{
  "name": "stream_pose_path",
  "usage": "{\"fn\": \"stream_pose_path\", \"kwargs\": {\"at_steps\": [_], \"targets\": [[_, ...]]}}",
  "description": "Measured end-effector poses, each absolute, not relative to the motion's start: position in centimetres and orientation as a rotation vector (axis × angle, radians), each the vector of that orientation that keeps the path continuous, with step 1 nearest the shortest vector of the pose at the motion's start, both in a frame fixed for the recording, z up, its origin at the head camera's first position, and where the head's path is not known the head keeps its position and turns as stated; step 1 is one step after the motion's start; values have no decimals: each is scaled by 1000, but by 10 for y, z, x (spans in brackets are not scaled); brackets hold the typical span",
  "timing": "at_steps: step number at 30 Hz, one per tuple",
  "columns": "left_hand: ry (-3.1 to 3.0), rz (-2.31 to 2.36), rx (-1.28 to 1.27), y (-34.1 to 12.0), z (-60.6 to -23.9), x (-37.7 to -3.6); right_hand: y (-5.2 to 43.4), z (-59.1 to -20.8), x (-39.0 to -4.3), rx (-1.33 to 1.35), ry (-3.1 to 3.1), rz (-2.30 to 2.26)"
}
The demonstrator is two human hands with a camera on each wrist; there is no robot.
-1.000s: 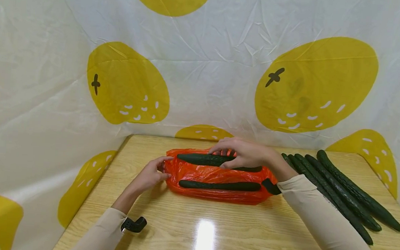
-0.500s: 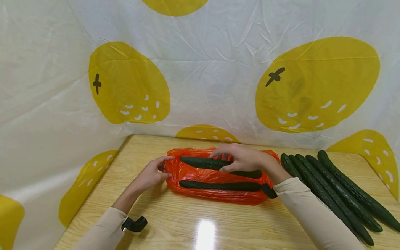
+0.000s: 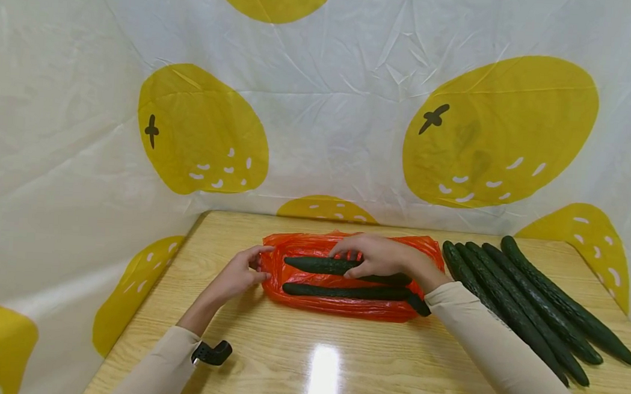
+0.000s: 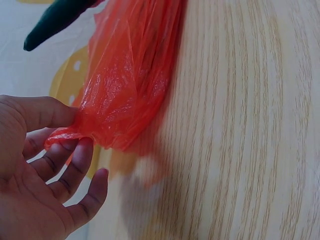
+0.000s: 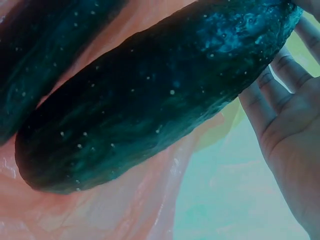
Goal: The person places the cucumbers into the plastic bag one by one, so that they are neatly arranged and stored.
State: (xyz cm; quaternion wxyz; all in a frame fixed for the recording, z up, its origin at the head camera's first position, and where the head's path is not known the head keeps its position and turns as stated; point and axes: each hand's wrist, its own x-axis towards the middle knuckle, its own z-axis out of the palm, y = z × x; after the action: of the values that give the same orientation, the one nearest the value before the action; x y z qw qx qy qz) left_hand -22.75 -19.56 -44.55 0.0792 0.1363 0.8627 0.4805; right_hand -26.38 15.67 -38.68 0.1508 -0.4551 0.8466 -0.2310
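Note:
An orange plastic bag [image 3: 337,278] lies flat on the wooden table [image 3: 338,355] with two dark green cucumbers on it. My right hand [image 3: 379,256] grips the rear cucumber [image 3: 317,264] from above, fingers curled over it; the right wrist view shows this cucumber [image 5: 150,100] close up against the bag [image 5: 125,210]. The front cucumber [image 3: 342,291] lies free. My left hand [image 3: 240,274] pinches the bag's left edge [image 4: 100,135] between thumb and fingers [image 4: 75,160].
Several long cucumbers [image 3: 531,300] lie side by side on the table to the right of the bag. A white sheet with yellow fruit prints [image 3: 321,101] hangs behind and at the left. A black wrist strap [image 3: 211,353] shows on the left sleeve.
My right hand has lowered the rear cucumber toward the front one and the bag's raised back edge has flattened. The left hand has stayed on the bag's edge.

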Motion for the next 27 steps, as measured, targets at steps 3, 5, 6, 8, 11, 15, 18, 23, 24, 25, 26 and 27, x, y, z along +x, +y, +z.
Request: {"fn": "stream_pose_path", "kwargs": {"at_steps": [3,5,6,8,11,15,18,23,24,25,26,27], "targets": [[2585,1432,398,-195,-445,-228,155,-389,-264,-1297,2440,-629],[2585,1433,390,-195,-445,-228,153,-391,-264,-1289,2453,-604],[2585,1430,392,-195,-445,-228,153,-391,-264,-1284,2461,-587],[2584,1428,392,-195,-444,-228,151,-392,-264,-1280,2474,-556],[2587,1425,399,-195,-444,-227,149,-394,-265,-1283,2482,-515],[2596,1426,408,-194,-444,-226,146,-397,-265,-1273,2488,-477],[2591,1433,413,-192,-439,-223,144,-399,-265,-1246,2500,-451],[2564,1442,413,-184,-420,-211,141,-403,-265,-1213,2525,-398],[2561,1445,411,-184,-417,-210,140,-404,-265,-1211,2532,-382],[2561,1449,410,-183,-416,-209,140,-405,-265,-1211,2538,-371],[2563,1449,405,-184,-417,-210,139,-406,-265,-1207,2541,-360],[2568,1449,400,-184,-419,-211,139,-406,-265,-1201,2544,-352]]}}
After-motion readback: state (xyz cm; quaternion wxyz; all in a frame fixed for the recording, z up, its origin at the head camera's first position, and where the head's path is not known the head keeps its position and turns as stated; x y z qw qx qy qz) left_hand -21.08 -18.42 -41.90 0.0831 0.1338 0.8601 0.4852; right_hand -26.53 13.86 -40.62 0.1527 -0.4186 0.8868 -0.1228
